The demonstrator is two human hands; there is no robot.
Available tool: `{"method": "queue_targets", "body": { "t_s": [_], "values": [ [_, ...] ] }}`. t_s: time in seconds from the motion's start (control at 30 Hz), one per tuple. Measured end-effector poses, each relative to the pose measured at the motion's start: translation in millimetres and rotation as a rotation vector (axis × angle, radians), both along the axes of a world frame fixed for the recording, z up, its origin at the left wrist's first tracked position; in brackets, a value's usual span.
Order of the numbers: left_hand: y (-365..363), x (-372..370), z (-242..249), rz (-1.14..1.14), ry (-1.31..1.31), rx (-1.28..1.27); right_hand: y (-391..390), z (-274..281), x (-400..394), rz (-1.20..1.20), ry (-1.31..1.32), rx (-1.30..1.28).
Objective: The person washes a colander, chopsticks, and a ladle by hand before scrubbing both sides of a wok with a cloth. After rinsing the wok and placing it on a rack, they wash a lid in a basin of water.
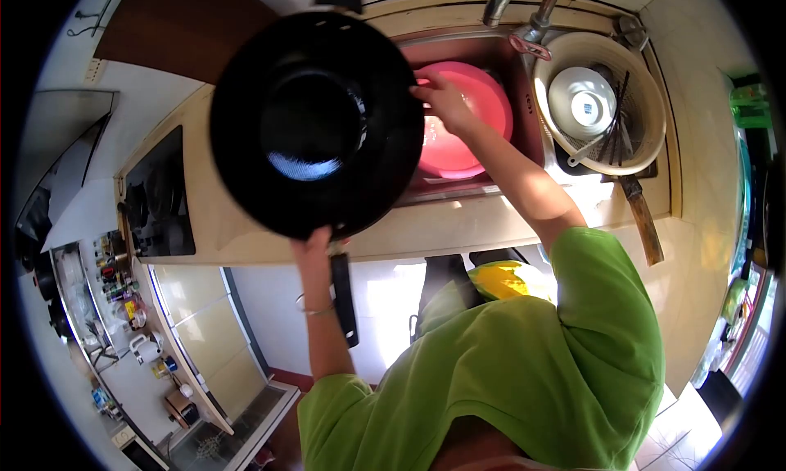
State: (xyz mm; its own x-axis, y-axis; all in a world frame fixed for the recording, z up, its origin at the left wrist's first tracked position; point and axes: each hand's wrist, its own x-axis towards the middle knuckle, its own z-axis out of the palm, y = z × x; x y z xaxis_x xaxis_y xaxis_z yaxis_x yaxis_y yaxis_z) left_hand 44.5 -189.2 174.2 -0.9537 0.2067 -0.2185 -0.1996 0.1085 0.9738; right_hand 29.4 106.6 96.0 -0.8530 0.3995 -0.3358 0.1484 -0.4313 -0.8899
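Note:
A large black wok is held up over the counter and the left part of the sink, its inside facing the camera. My left hand is closed on its lower edge, beside the long black handle. At the wok's right rim, my right hand grips the edge with its fingertips, above a pink basin. This basin lies in the metal sink, partly hidden by the wok.
A beige colander with a white bowl and chopsticks stands right of the sink, a wooden-handled tool beside it. The faucet rises behind. A black cooktop lies on the left.

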Motion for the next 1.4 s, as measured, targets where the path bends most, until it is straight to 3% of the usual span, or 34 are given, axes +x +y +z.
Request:
{"method": "queue_targets", "body": {
  "t_s": [0.13,0.2,0.27,0.47,0.57,1.03,1.1,1.17,1.23,1.27,1.3,1.33,1.37,1.4],
  "values": [
    [-86.3,-31.5,-9.3,0.025,-0.157,0.050,-51.1,12.1,-22.4,-0.044,0.207,0.666],
    [-124.5,-50.5,-9.5,-0.017,-0.253,-0.022,-83.0,31.8,-34.0,-0.009,0.135,0.625],
    [-169.7,-70.0,-20.9,-0.016,-0.324,-0.074,-108.6,45.5,-43.3,-0.013,0.094,0.827],
    [-210.6,-96.0,-26.8,0.096,-0.351,-0.134,-171.6,30.4,-76.3,-0.011,0.065,0.843],
    [-236.5,-116.8,-46.1,0.021,-0.405,-0.122,-188.3,31.5,-84.2,-0.003,0.022,0.903],
    [-242.3,-132.5,-72.0,0.031,-0.411,-0.139,-186.7,26.1,-75.8,0.247,-0.183,0.940],
    [-237.2,-131.8,-51.8,-0.064,-0.335,-0.454,-168.4,32.4,-53.1,0.410,-0.150,0.848],
    [-257.6,-142.8,-59.0,-0.001,0.382,-1.291,-126.2,23.9,-19.6,0.391,0.044,1.068],
    [-180.5,-108.4,5.5,0.174,0.662,-1.393,-67.4,66.9,41.1,0.149,-0.102,0.827],
    [-147.8,-94.7,19.2,0.113,0.738,-1.127,-31.5,66.4,65.8,-0.020,-0.095,0.987],
    [-114.6,-82.4,24.8,0.059,0.801,-0.857,4.8,71.9,96.1,-0.083,-0.122,0.806],
    [-78.3,-71.7,14.6,-0.127,0.855,-0.520,45.6,67.4,125.3,-0.347,-0.026,1.187],
    [-31.5,-47.0,18.8,-0.255,0.543,-0.459,77.0,78.5,155.2,-0.467,-0.200,1.276],
    [11.2,-30.7,1.8,-0.360,0.296,-0.257,116.1,78.5,188.8,-0.565,-0.212,1.443]
  ]
}}
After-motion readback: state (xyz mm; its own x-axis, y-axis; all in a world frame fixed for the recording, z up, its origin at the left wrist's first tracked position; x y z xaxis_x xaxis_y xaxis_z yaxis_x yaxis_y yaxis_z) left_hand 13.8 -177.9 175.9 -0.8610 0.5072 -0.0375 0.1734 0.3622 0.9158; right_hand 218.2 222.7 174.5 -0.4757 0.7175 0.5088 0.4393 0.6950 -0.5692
